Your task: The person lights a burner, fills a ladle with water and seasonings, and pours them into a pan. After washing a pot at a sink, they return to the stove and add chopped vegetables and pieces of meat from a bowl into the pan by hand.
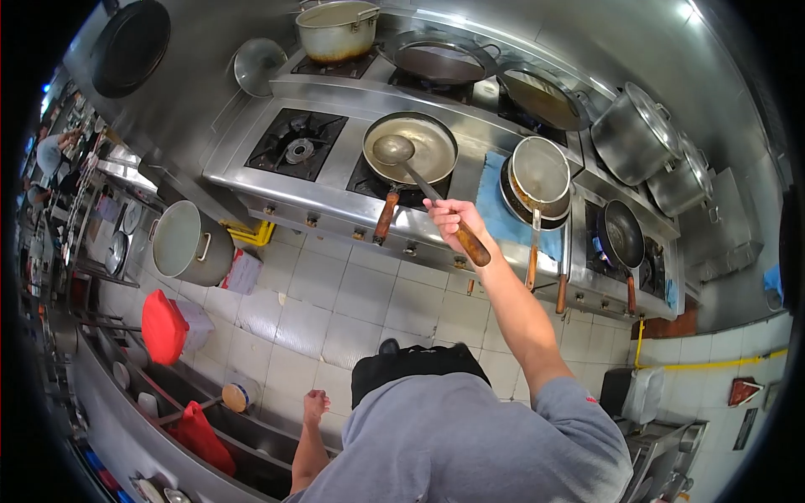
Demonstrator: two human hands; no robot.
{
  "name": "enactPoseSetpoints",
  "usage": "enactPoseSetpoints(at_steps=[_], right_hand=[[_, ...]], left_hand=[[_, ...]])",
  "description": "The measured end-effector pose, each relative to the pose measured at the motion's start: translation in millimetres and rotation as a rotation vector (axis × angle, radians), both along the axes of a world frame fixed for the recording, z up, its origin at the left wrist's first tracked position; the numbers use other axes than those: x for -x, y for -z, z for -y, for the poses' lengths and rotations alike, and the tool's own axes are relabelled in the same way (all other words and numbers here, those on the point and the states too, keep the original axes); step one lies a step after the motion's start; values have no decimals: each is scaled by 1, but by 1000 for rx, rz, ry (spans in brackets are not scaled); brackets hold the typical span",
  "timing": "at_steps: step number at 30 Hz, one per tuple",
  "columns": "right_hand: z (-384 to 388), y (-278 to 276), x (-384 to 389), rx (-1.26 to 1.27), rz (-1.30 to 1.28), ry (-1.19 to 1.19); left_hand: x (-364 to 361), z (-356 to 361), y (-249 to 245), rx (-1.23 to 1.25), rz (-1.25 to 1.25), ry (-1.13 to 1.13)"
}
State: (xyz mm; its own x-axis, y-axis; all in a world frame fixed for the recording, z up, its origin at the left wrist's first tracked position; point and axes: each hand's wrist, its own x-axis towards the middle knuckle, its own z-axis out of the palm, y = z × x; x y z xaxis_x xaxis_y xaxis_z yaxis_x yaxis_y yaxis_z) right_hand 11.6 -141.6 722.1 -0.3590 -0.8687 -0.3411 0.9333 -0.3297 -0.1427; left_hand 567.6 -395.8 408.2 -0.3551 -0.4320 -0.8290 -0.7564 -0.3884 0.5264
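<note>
Shows a round-bowled grey metal ladle with brown wooden grip, held by the handle in the closed right hand and pointing lengthwise ahead and leftward of it, over or in a round, pale-bottomed metal frying pan, well apart from the loosely curled left hand.

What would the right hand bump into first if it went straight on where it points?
Probably the frying pan, at its near rim. The right hand, which holds the ladle, points that way, but its height is hard to judge, so it might pass above.
</note>
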Motion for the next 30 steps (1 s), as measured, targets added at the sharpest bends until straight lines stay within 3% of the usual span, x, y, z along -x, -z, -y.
enactPoseSetpoints(at_steps=[15,21,30], right_hand=[[-93,-13,-17,155,10,-30],[-189,-45,-43,202,-29,-13],[-365,-102,-103,80,-19,223]], left_hand=[[33,-44,-18,96,47,113],[69,-90,-25,111,73,236],[154,-157,-25,118,77,492]])
